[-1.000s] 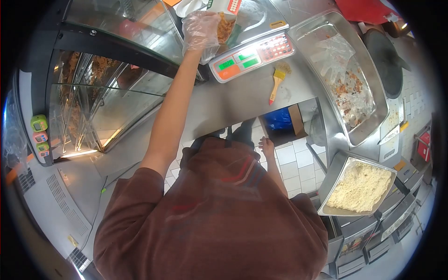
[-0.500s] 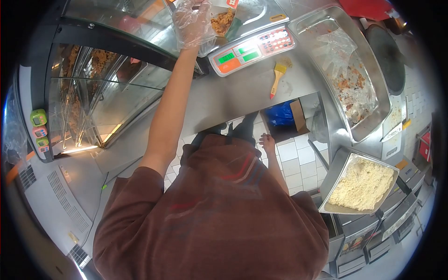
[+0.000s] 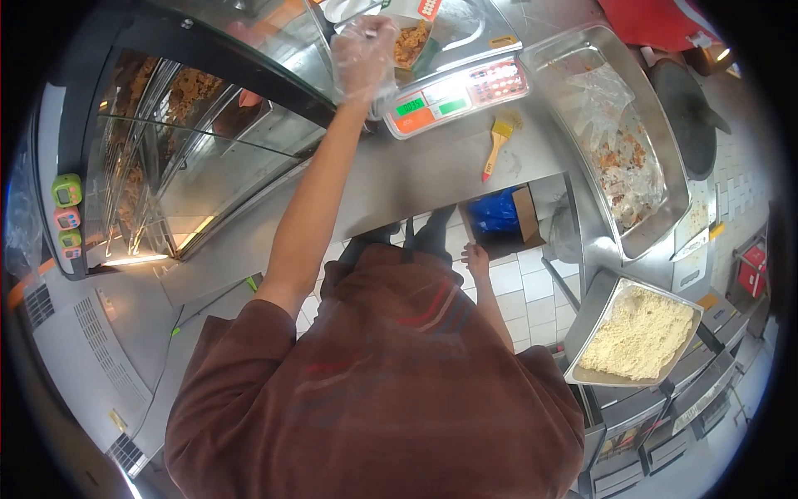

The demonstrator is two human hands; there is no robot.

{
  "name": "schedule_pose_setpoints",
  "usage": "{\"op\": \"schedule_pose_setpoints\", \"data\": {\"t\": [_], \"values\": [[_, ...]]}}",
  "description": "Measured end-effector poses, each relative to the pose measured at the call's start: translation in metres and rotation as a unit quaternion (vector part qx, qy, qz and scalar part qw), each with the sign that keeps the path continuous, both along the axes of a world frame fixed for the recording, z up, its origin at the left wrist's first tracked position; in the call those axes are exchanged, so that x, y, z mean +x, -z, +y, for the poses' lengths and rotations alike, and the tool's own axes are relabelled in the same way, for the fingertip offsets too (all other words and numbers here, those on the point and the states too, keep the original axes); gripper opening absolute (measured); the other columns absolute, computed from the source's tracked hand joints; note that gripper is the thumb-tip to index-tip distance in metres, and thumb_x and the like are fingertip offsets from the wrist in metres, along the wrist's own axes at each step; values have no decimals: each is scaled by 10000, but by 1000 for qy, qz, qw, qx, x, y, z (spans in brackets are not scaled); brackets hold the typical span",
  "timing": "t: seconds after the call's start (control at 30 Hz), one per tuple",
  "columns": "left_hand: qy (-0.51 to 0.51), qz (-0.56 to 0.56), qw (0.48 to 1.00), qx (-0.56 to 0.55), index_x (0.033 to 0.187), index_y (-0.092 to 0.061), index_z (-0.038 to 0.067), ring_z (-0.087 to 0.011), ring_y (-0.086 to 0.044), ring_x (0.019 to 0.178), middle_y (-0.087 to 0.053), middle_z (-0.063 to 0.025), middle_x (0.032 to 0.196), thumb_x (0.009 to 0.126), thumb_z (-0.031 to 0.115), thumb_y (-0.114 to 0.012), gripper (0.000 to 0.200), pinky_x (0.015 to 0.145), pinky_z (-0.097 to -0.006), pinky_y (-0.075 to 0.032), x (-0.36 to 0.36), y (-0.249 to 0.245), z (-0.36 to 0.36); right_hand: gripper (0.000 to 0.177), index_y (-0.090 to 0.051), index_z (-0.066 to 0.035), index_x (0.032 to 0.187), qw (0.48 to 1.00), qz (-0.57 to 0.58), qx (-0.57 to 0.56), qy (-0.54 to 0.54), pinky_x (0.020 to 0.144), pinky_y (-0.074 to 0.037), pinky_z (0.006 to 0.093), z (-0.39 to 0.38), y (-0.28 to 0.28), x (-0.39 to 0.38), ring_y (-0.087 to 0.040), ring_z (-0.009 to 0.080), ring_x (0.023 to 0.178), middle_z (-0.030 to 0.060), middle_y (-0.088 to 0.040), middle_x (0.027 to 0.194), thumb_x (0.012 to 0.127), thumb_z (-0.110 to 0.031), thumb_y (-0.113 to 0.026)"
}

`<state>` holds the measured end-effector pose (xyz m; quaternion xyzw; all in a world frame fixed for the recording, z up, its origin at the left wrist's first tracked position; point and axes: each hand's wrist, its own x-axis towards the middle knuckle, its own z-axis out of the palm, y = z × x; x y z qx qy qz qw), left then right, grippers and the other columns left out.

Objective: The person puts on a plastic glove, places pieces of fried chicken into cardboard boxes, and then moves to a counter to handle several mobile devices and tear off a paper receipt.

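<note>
Here, gloved left hand curled beside boxed food, hold unclear; right hand loosely relaxed, empty.

Glare washes across the scale, and fisheye distortion bends the edges into black, rounded corners.

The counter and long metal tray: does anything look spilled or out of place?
Yes: residue lies loose on the counter by the brush, and an apparent plastic glove oddly shares the tray with brown scraps.
</note>
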<state>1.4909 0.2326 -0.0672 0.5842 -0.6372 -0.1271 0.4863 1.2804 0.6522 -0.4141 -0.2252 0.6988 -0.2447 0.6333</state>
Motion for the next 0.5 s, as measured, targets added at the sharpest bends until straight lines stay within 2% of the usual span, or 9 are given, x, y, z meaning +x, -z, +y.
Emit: {"op": "schedule_pose_setpoints", "data": {"t": [0.03, 0.07, 0.13, 0.17, 0.27, 0.33, 0.4, 0.47, 0.5], "values": [[28, 48, 997, 61, 888, -719, 56, -257, -668, 726, -702, -126, 806, 804, 260, -712, 221, 717, -332, -523, -5, -1, 13, 422, -623, 87, 1018, 1000, 15, -12, 7, 625, -566, 312, -3, -7, 0, -695, 226, 716, 189, -697, 854, 946, -323, -553], [53, 96, 987, 119, 914, -715, 55, -255, -667, 713, -704, -129, 803, 819, 272, -709, 237, 710, -322, -520, -10, -4, 29, 422, -623, 87, 1018, 1000, 16, -18, 1, 625, -566, 312, -6, -11, 0, -695, 226, 716, 189, -697, 854, 946, -323, -553], [110, 68, 975, 179, 938, -709, 45, -290, -662, 739, -704, -144, 843, 855, 307, -680, 276, 723, -358, -521, -6, 10, 66, 409, -648, 23, 982, 998, 11, -44, -49, 554, -505, 283, -14, -15, 3, -667, 176, 671, 126, -695, 817, 959, -372, -544], [141, 13, 974, 176, 935, -708, 44, -307, -658, 758, -701, -149, 858, 866, 318, -664, 285, 728, -376, -520, -2, 10, 91, 412, -665, 30, 860, 991, 34, -46, -120, 562, -510, 275, -29, -31, 3, -658, 171, 648, 117, -681, 740, 944, -367, -590], [181, -50, 953, 236, 935, -710, 54, -351, -646, 813, -697, -157, 887, 889, 336, -631, 296, 746, -419, -515, 28, 25, 166, 410, -660, 22, 800, 982, -33, -85, -165, 544, -479, 265, -84, -91, 18, -617, 143, 603, 79, -653, 692, 936, -363, -622], [110, -83, 923, 360, 932, -712, 60, -360, -648, 804, -696, -164, 887, 896, 345, -622, 301, 731, -426, -516, 66, 4, 205, 421, -644, 13, 763, 976, -54, -154, -142, 520, -431, 256, -127, -134, 34, -543, 108, 552, 37, -599, 634, 936, -370, -630], [-93, -116, 950, 275, 939, -709, 57, -343, -655, 794, -694, -178, 873, 919, 374, -586, 341, 714, -427, -520, 124, 26, 248, 437, -624, 0, 705, 960, -2, -220, -172, 496, -407, 245, -170, -178, 44, -507, 77, 525, 11, -550, 567, 951, -360, -607], [-297, -94, 922, 229, 1084, -679, 85, -333, -666, 873, -687, -186, 998, 957, 384, -532, 356, 715, -422, -534, 226, 55, 295, 434, -599, -3, 686, 937, 2, -247, -248, 483, -376, 243, -204, -209, 47, -472, 67, 516, 3, -524, 561, 953, -345, -607], [-331, -95, 914, 216, 1084, -679, 85, -333, -666, 873, -687, -186, 998, 957, 384, -532, 356, 715, -422, -534, 296, 66, 318, 423, -594, -7, 691, 933, -11, -242, -266, 483, -378, 238, -213, -217, 52, -472, 67, 514, 0, -523, 560, 954, -338, -604]]}}
